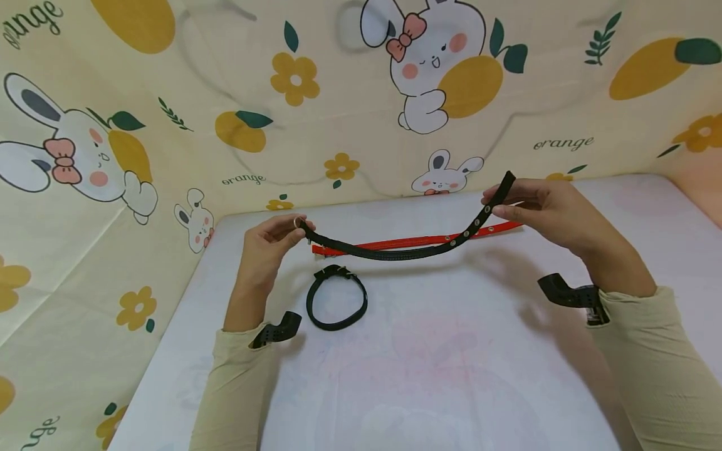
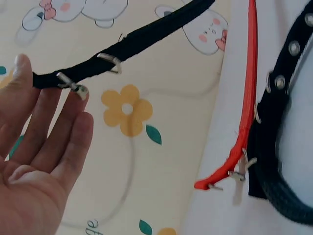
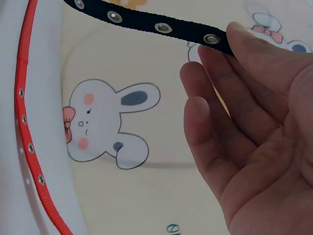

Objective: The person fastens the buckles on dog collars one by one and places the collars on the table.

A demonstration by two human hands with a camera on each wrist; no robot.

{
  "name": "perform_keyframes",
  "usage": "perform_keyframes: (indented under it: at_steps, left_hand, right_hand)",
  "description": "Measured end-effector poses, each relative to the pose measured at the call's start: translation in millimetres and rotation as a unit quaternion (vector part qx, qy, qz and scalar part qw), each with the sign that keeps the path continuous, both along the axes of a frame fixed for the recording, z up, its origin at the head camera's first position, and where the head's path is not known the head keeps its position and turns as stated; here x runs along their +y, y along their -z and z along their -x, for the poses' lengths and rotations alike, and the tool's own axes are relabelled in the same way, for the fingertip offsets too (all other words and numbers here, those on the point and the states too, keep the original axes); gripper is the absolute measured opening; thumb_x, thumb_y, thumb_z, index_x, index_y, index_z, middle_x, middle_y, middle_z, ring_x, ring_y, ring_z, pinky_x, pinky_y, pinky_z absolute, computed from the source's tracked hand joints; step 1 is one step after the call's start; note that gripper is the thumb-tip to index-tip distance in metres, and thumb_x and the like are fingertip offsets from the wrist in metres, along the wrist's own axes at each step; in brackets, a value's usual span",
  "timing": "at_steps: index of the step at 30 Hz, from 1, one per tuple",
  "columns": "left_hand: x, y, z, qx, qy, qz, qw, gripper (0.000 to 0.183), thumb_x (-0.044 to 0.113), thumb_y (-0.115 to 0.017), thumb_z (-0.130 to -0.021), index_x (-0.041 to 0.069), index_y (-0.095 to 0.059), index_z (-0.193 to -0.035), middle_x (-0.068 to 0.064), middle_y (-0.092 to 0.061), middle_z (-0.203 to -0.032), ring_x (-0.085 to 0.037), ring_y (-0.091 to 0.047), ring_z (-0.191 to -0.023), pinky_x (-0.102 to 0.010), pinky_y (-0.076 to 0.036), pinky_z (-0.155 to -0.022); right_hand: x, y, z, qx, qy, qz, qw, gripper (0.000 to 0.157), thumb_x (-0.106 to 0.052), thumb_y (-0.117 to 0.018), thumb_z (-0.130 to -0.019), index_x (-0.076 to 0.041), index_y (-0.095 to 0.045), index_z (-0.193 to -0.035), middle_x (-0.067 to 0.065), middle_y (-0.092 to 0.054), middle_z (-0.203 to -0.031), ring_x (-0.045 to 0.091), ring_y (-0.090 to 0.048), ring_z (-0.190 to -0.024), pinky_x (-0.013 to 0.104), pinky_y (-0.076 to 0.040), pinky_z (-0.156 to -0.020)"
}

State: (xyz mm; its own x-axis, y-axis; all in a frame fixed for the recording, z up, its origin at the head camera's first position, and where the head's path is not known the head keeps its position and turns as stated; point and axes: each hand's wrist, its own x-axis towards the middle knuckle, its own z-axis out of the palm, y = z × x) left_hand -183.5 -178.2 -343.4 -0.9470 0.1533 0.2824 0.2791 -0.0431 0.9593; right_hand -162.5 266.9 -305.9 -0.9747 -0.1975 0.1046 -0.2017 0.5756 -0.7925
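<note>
Held in the air between both hands, a black collar [image 1: 395,254] sags in a shallow curve. The left hand [image 1: 269,250] pinches its buckle end between thumb and fingers; a metal buckle [image 2: 73,85] and a loop show in the left wrist view. By the other end, near the metal-rimmed holes [image 3: 163,28], the right hand [image 1: 555,213] pinches the strap. Behind it a red collar [image 1: 395,243] lies stretched out on the table. A second black collar [image 1: 336,327], buckled into a ring, lies on the table right of the left forearm.
The white table [image 1: 429,376] extends under both arms. A cloth [image 1: 316,138] printed with rabbits, oranges and flowers hangs behind the table and along its left side. Each wrist wears a black camera mount [image 1: 570,294].
</note>
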Motion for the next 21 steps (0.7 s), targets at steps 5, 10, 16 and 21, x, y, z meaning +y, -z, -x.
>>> perform_keyframes:
  at_steps: [5, 10, 16, 21]
  left_hand:
    - [8.7, -3.7, -3.6, 0.009, -0.004, -0.036, 0.9993, 0.020, 0.000, -0.070, -0.089, 0.004, -0.073, -0.108, 0.001, -0.076, -0.089, -0.016, -0.073, -0.092, -0.030, -0.054, -0.098]
    - [18.0, -7.9, -8.3, 0.017, -0.001, -0.051, 0.9986, 0.019, 0.004, -0.073, -0.087, 0.006, -0.074, -0.105, 0.000, -0.076, -0.086, -0.016, -0.073, -0.086, -0.030, -0.056, -0.094]
    - [27.8, -11.6, -13.7, 0.000, -0.002, -0.055, 0.9985, 0.018, 0.011, -0.077, -0.082, 0.014, -0.077, -0.100, 0.002, -0.075, -0.083, -0.014, -0.072, -0.084, -0.028, -0.056, -0.091]
    - [35.2, -13.1, -16.8, -0.018, -0.015, -0.054, 0.9983, 0.016, 0.014, -0.077, -0.081, 0.017, -0.078, -0.097, 0.003, -0.075, -0.082, -0.012, -0.072, -0.083, -0.025, -0.056, -0.086]
  right_hand:
    - [-4.8, -4.5, -2.8, 0.003, -0.001, -0.005, 1.000, 0.031, -0.025, -0.069, -0.095, -0.017, -0.068, -0.124, -0.023, -0.071, -0.106, -0.005, -0.067, -0.095, 0.013, -0.047, -0.082]
    - [-10.0, -6.8, -5.3, 0.009, 0.000, -0.006, 1.000, 0.030, -0.026, -0.070, -0.094, -0.020, -0.069, -0.124, -0.023, -0.071, -0.107, -0.004, -0.066, -0.098, 0.014, -0.049, -0.081]
    - [-20.6, -8.8, -9.6, 0.027, -0.004, 0.003, 1.000, 0.035, -0.023, -0.071, -0.093, -0.018, -0.066, -0.128, -0.020, -0.072, -0.103, -0.002, -0.065, -0.097, 0.011, -0.049, -0.080]
    - [-30.5, -10.6, -12.5, 0.039, -0.009, 0.034, 0.999, 0.042, -0.017, -0.070, -0.093, -0.017, -0.057, -0.134, -0.017, -0.071, -0.104, -0.002, -0.066, -0.098, 0.012, -0.051, -0.080]
